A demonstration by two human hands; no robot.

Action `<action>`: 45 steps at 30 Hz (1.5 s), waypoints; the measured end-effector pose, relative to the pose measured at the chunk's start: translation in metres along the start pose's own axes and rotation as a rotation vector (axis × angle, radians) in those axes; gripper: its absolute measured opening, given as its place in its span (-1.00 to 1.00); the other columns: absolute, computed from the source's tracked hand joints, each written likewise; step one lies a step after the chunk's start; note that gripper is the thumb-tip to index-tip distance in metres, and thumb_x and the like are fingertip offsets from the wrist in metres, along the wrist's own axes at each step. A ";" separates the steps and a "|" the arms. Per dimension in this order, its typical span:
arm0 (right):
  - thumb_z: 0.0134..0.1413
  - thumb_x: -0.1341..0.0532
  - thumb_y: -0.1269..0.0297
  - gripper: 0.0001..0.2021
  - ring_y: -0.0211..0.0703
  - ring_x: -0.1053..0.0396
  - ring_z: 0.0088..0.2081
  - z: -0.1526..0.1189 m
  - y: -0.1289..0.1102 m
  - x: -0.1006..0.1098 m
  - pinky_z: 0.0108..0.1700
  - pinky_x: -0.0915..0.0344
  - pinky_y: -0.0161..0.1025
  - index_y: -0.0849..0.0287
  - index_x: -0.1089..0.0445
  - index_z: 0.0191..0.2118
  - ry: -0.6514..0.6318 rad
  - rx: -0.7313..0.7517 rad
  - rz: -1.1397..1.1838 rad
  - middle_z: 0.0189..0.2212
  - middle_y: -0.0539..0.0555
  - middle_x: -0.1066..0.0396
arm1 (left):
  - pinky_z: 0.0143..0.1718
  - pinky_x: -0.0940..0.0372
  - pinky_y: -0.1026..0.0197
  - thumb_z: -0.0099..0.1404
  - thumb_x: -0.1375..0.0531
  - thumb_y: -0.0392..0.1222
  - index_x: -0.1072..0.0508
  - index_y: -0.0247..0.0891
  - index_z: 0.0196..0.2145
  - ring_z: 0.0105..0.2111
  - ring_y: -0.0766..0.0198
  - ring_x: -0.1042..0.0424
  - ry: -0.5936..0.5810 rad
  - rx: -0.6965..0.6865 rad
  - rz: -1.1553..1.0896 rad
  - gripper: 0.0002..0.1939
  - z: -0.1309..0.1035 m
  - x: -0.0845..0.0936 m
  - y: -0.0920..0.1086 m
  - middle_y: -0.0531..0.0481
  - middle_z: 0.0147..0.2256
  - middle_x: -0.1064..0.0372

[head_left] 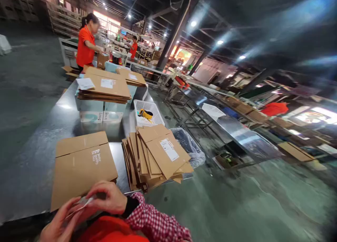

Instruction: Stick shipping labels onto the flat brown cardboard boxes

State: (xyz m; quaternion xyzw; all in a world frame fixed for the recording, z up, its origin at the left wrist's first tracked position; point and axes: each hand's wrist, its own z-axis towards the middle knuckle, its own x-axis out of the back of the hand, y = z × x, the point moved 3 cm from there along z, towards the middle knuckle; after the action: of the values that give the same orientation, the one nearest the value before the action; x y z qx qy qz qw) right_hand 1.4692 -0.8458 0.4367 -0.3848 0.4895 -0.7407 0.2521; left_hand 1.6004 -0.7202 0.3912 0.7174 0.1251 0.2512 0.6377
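Note:
At the bottom of the view, close to my body, my left hand and my right hand are together, fingers closed on a thin white paper-like piece. Fingers cover most of it, and what is printed on it cannot be made out. Just beyond my hands, a flat folded cardboard box with white lettering lies on the metal table. To its right is a leaning, fanned pile of flat cardboard boxes, the top one bearing a white label.
Farther up the table, stacked flat cardboard boxes rest on pale blue cartons. A white plastic basket holds a yellow-and-black tape dispenser. Beside the table is a plastic-lined bin. A co-worker stands at the far end.

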 end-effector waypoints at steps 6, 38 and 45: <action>0.15 -0.17 -0.04 -0.63 -0.22 -0.38 -0.36 0.012 -0.004 -0.005 -0.26 -0.27 -0.31 0.18 -0.51 -0.34 0.061 -0.016 -0.103 -0.45 0.06 -0.47 | -0.35 -0.50 0.19 0.12 -0.18 0.17 -0.36 -0.14 -0.15 -0.36 0.10 -0.58 0.114 -0.001 0.088 -0.57 0.014 0.009 0.020 0.04 -0.39 -0.58; 0.23 -0.01 0.38 -0.84 -0.19 -0.38 -0.28 0.041 0.024 -0.024 -0.21 -0.30 -0.27 0.16 -0.34 -0.25 0.150 0.109 -0.246 -0.35 0.08 -0.43 | -0.50 -0.37 0.31 0.34 -0.01 0.09 -0.40 -0.25 -0.08 -0.49 0.21 -0.53 0.091 -0.164 0.331 -0.60 0.034 0.027 -0.030 -0.02 -0.46 -0.53; 0.17 -0.03 0.15 -0.82 -0.26 -0.25 -0.44 0.102 0.054 0.051 -0.38 -0.24 -0.32 0.16 -0.21 -0.30 0.607 -0.172 -0.078 -0.44 -0.02 -0.27 | -0.39 -0.39 0.37 0.38 0.00 -0.12 -0.52 -0.19 -0.21 -0.44 0.28 -0.54 -0.019 -0.562 0.665 -0.70 0.022 0.043 -0.061 -0.05 -0.37 -0.56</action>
State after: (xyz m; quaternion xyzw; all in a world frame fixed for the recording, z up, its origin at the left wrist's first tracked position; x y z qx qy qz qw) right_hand 1.5233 -0.9593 0.4264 -0.1846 0.5880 -0.7868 0.0325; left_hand 1.6569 -0.7080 0.3393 0.5194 -0.1918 0.4604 0.6938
